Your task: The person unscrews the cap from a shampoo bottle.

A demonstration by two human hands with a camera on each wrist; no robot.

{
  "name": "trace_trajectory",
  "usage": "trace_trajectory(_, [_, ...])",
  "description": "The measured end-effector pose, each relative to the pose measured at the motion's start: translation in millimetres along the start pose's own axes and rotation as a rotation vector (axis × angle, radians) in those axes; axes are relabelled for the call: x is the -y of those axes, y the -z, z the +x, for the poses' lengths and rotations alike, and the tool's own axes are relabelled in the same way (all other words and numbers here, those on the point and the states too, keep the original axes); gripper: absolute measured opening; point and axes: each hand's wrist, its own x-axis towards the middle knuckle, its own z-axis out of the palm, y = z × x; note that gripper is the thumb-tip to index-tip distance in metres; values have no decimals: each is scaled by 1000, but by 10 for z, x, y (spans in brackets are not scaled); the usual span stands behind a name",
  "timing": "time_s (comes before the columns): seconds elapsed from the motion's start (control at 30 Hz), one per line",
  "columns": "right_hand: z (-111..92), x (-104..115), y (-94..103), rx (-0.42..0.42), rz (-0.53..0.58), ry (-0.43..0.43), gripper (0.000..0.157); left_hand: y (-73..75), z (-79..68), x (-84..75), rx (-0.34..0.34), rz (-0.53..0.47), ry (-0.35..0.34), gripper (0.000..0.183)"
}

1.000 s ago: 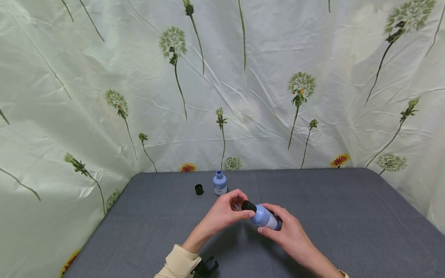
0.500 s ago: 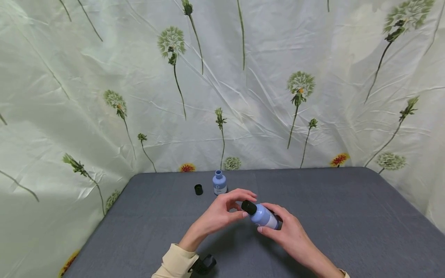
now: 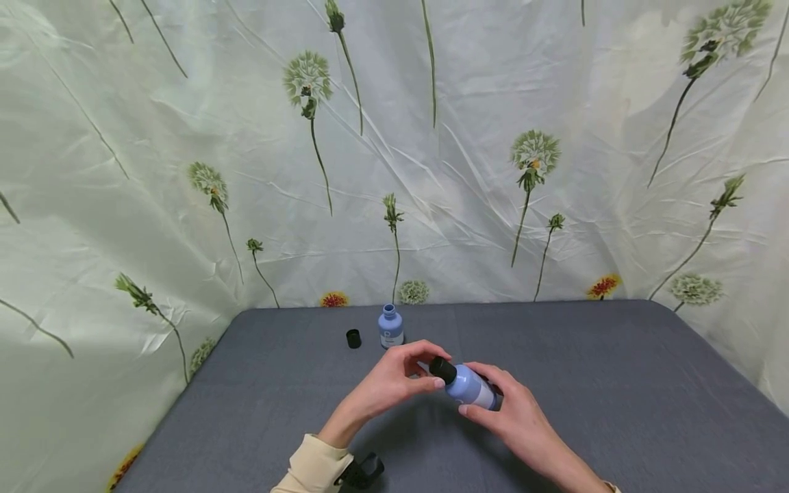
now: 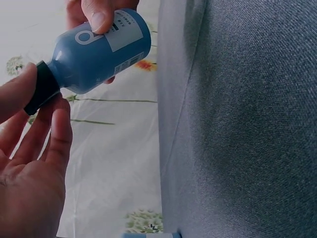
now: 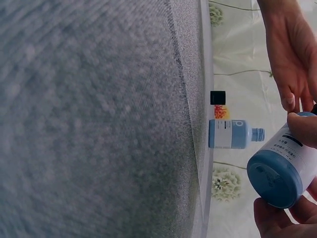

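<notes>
My right hand (image 3: 524,418) holds a blue bottle (image 3: 473,389) by its body, tilted with the neck up and to the left. A black screw cap (image 3: 442,370) sits on that neck. My left hand (image 3: 391,375) pinches the cap; in the left wrist view the thumb lies on one side of the cap (image 4: 43,89) and the fingertips are at the other. The held bottle's white label (image 4: 124,32) and round base (image 5: 272,181) show in the wrist views. The table lies below the bottle.
A second blue bottle (image 3: 391,327) stands uncapped towards the back of the grey cloth-covered table (image 3: 585,383). Left of it is a loose black cap (image 3: 353,338). Behind the table hangs a white curtain (image 3: 468,171) printed with dandelions.
The left fingers opened away from the cap half a second ago and have now come back round it. The right hand and its bottle have stayed nearly in place.
</notes>
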Motion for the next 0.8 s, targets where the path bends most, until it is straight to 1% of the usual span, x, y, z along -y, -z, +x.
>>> trace_trajectory(0.17, [7, -20, -18, -7, -1, -6, 54, -9, 9, 19, -39, 25, 31, 29])
trace_trajectory(0.27, [7, -23, -23, -8, -5, -2, 54, -12, 10, 25, -60, 38, 38, 27])
trace_trajectory(0.4, [3, -16, -22, -4, -8, -11, 55, -19, 12, 44, -72, 44, 39, 26])
trace_trajectory(0.5, [1, -14, -21, 2, -5, -19, 55, -26, 16, 65, -49, 17, 32, 31])
trace_trajectory(0.63, [4, -17, -24, 8, 2, -33, 55, -33, 18, 78, 10, -38, 10, 38])
trace_trajectory(0.8, [15, -13, -30, 16, 4, -58, 56, -26, 10, 65, 59, -60, -48, 38])
